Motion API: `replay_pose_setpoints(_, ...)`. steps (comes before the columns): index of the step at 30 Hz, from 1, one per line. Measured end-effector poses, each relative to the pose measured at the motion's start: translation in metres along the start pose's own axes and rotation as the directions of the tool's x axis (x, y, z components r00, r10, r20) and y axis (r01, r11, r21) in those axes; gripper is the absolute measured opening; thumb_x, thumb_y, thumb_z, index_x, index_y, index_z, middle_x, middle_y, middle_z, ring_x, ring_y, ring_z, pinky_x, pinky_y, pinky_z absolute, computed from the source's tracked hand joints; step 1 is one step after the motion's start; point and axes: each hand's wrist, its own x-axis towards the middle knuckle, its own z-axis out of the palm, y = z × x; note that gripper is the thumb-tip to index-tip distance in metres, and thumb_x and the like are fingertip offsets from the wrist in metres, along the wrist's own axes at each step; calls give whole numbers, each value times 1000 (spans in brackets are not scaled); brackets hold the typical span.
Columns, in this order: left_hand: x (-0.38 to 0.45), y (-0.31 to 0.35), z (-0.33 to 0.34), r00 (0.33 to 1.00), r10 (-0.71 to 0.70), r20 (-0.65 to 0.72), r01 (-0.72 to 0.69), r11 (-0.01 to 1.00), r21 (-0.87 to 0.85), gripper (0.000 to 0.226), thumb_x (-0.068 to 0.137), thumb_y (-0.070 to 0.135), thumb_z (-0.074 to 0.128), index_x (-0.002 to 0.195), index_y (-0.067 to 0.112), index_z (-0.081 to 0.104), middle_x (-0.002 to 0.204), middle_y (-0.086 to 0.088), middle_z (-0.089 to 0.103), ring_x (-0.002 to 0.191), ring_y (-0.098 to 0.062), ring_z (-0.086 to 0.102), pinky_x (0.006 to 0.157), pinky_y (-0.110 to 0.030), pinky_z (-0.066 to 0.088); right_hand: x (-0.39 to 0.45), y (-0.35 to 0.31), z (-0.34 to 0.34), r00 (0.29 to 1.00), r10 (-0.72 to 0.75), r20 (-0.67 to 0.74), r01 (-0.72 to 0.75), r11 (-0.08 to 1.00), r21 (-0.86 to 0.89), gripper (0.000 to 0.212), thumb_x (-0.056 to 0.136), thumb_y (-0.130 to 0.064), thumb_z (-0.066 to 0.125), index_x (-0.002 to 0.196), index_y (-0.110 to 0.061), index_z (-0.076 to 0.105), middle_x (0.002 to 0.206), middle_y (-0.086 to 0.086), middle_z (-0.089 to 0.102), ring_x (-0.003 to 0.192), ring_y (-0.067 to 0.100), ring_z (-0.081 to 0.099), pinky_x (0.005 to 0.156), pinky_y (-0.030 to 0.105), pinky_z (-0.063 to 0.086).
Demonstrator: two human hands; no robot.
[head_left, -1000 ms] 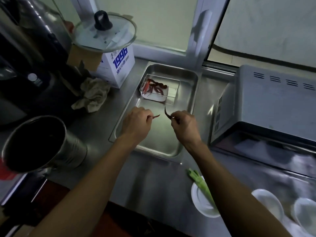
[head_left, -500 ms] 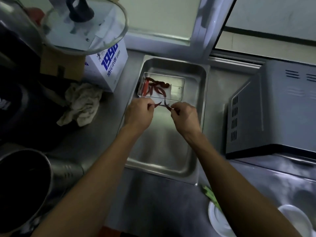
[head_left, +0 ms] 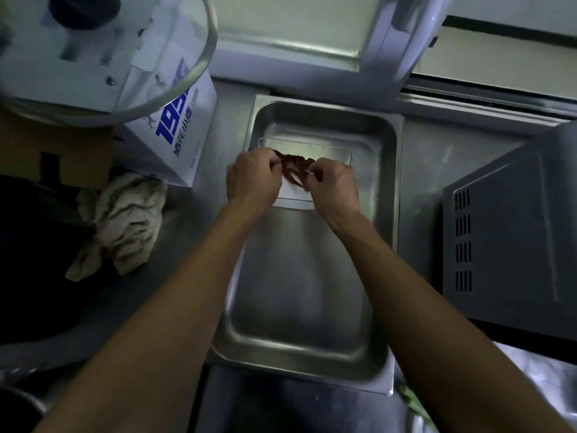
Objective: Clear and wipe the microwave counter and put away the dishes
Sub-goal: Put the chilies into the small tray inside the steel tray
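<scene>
A steel tray point(head_left: 396, 251) sits on the metal counter point(head_left: 187, 276) beside the grey microwave point(head_left: 512, 239). At the tray's far end lies a clear shallow container point(head_left: 293, 200) with several dried red chilies point(head_left: 293, 171). Both my hands hover over that container. My left hand point(head_left: 253, 179) has its fingers curled and pinches a chili at the left end of the heap. My right hand point(head_left: 334, 185) pinches another chili at the right end. The hands hide much of the container.
A crumpled cloth point(head_left: 125, 220) lies left of the tray. Behind it stands a white box with blue print point(head_left: 178, 132), and a glass lid point(head_left: 103, 57) sits above it. A green vegetable piece point(head_left: 412, 400) shows at the bottom right.
Both hands have moved forward from the tray's middle to above the clear container, each carrying its chili. The camera has moved forward and now looks more steeply down.
</scene>
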Motion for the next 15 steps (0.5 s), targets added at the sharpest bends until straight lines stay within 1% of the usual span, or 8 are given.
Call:
replay_pose_setpoints(2,12,-4,10,1000,11,9,-11,1000,12,18,98,24,57,100,17,73,93,-2,72,80,-17,59,81,-38,50,11,1,9,999,22,22,-22,1000,-9,22,90,-4,57,102,-7,75,96,11,74,87,27,67,80,41,56)
replay_pose_setpoints(3,16,-6,16,1000,22,5,-23,999,37,17,98,25,56,99,18,72,91,-1,70,81,-17,57,83,-37,46,16,2,13,999,25,31,-25,999,-23,21,90,-5,58,100,-7,75,95,11,74,86,27,67,78,41,56)
replay_pose_setpoints(6,23,-13,31,999,49,-15,-46,989,137,15,97,27,54,94,21,67,79,2,57,77,-15,44,77,-34,26,26,5,23,999,16,47,-14,999,-42,20,90,-4,57,96,-7,76,92,11,74,83,27,68,76,41,56)
replay_pose_setpoints(8,25,-16,38,998,60,-9,-57,981,186,14,97,29,54,93,23,66,78,4,51,77,-16,42,76,-34,23,30,6,26,998,17,56,-15,999,-40,20,90,-3,57,96,-7,76,92,11,74,82,25,67,77,41,57)
replay_pose_setpoints(12,25,-18,44,995,95,-4,-92,968,235,15,96,30,55,90,24,66,82,-1,61,78,-18,44,75,-34,22,31,10,30,996,14,94,-8,998,-62,21,91,-5,57,100,-9,75,96,11,74,85,26,68,80,41,57)
replay_pose_setpoints(15,23,-16,43,994,109,10,-109,966,235,15,95,30,55,90,24,68,85,-2,65,86,-22,52,77,-35,23,29,11,26,993,-15,116,24,997,-80,19,92,-9,57,98,-6,74,93,12,74,85,27,67,78,43,56)
